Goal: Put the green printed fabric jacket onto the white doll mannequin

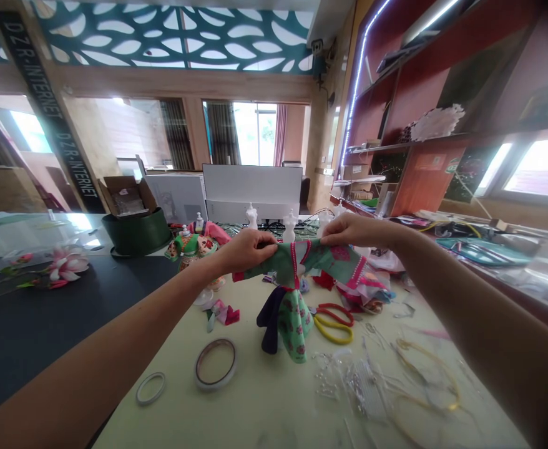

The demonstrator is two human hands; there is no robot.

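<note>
My left hand (pixel 254 246) and my right hand (pixel 343 229) hold up a small green doll jacket (pixel 283 263) between them, each pinching it near a shoulder. Pink trim runs along its collar and sleeve ends, and both sleeves are spread sideways. Right below it is a light green flowered doll skirt (pixel 295 325) with a dark navy panel (pixel 270 319); whether it is joined to the jacket I cannot tell. Scissors with red and yellow handles (pixel 334 337) lie just right of the skirt. White mannequin forms (pixel 289 226) stand behind the jacket.
A roll of clear tape (pixel 233 373) and a thinner ring of tape (pixel 151 389) lie front left. Small bags of beads (pixel 364 385) and yellow cord (pixel 452 390) are front right. A dressed doll figure (pixel 190 246), a green round tub (pixel 136 234) and fabric scraps (pixel 227 313) stand or lie around.
</note>
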